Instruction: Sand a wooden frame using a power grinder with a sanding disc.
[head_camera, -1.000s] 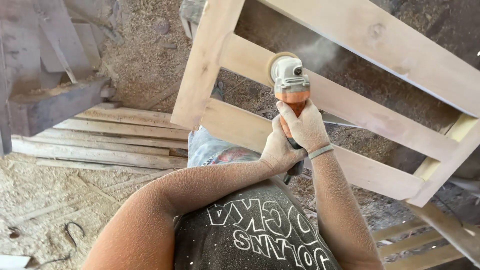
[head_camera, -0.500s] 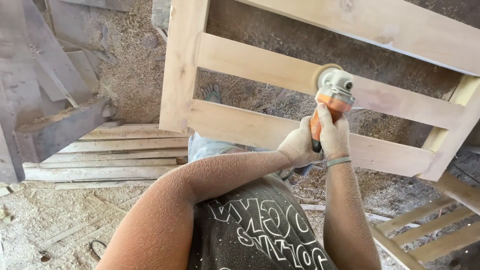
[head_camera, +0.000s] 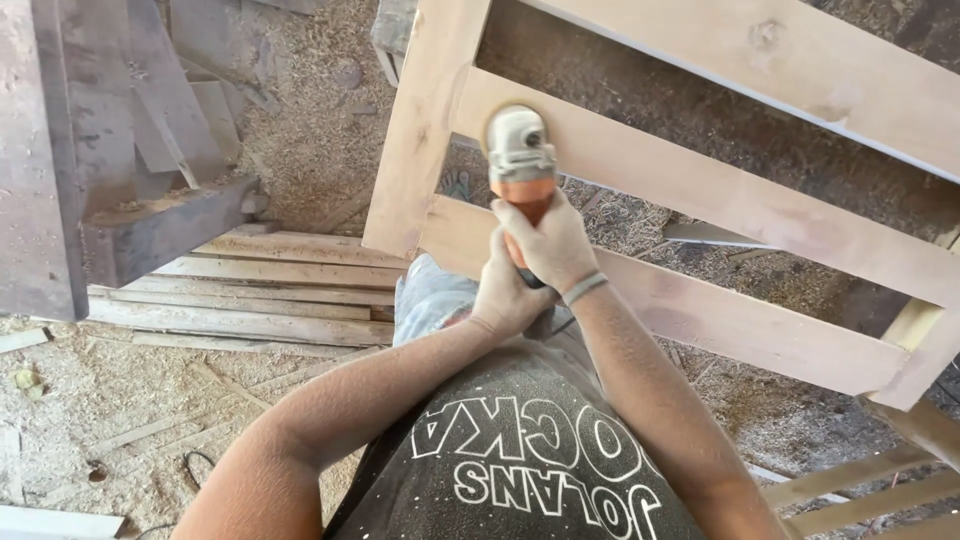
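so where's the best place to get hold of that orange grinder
By the orange body behind the grey head, coming from below, the person's side. The angle grinder points up with its head against the wooden rail, so only the narrow body is free. The right hand wraps it there, the left hand just below.

Both forearms are bare and dusted with fine sawdust. A thin grey band circles the right wrist (head_camera: 585, 288). The dark shirt (head_camera: 530, 450) (white lettering across it) is speckled too.

Both hands (head_camera: 530, 265) gripping orange grinder (head_camera: 520, 160), against wooden frame (head_camera: 700, 190)
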